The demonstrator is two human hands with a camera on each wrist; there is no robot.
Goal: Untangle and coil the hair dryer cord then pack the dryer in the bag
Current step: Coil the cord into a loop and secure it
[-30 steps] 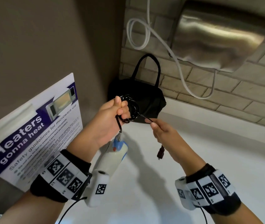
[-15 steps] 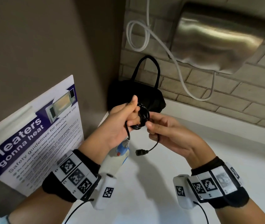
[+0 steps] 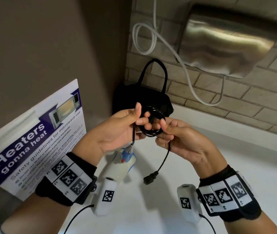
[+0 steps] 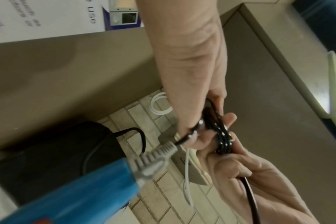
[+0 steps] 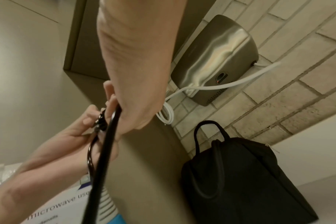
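We see a person's two bare hands raised together above a white countertop (image 3: 218, 149), working a glossy black hair dryer cord (image 3: 153, 122) wound into a small round coil. The left hand (image 3: 117, 132) has the coil looped around its curled fingers, with the thumb pointing upward beside it, so it grasps the coil. The right hand (image 3: 181, 137) pinches the near side of the same coil between thumb and fingers. From under the right hand, the loose end of the cord hangs down in a curve and ends in a black plug (image 3: 150, 178), dangling free above the counter.

Below the left hand, the cord runs straight down through a ribbed grey strain relief into the white and blue hair dryer (image 3: 122, 166), which hangs under the left wrist. In the left wrist view the blue dryer handle fills the lower left corner, blurred.

Behind the hands, a black fabric bag with looped handles (image 3: 142, 98) stands in the corner where a plain brown wall meets a pale brick wall. A brushed steel hand dryer (image 3: 227, 41) is mounted on the bricks, with a white cable (image 3: 144, 39) looping beside it. A purple and white microwave safety poster (image 3: 33, 141) leans at the left.
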